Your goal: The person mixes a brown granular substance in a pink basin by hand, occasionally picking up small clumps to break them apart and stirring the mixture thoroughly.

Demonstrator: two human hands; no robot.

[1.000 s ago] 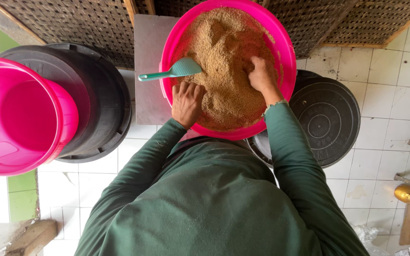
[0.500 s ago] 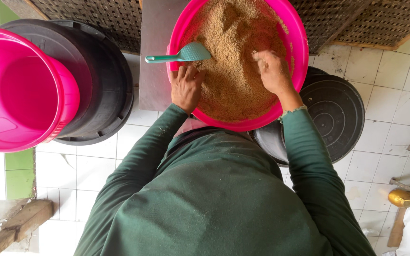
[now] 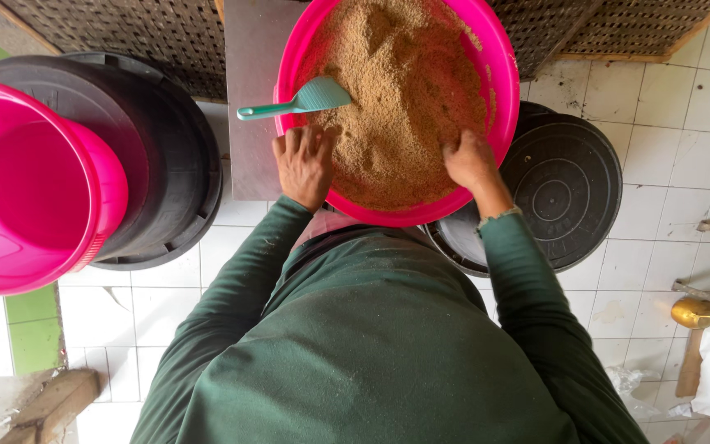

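A big pink basin (image 3: 499, 74) in front of me is heaped with brown, sandy grain (image 3: 404, 90). My left hand (image 3: 304, 163) lies flat at the basin's near left rim, fingers pushed into the grain. My right hand (image 3: 468, 160) is dug into the grain at the near right, its fingers buried. A teal plastic scoop (image 3: 297, 101) rests on the left rim, bowl in the grain, handle pointing left. Both my arms wear dark green sleeves.
An empty pink bucket (image 3: 26, 189) sits on a black tub (image 3: 170, 164) at left. A black round lid (image 3: 564, 185) lies right of the basin. Woven mesh racks (image 3: 117, 33) run along the top. White floor tiles, a brass object (image 3: 696, 312) and wood scraps lie around.
Both hands have drawn back through the grain toward the basin's near rim. The right hand has sunk deeper into the grain. The view has shifted closer.
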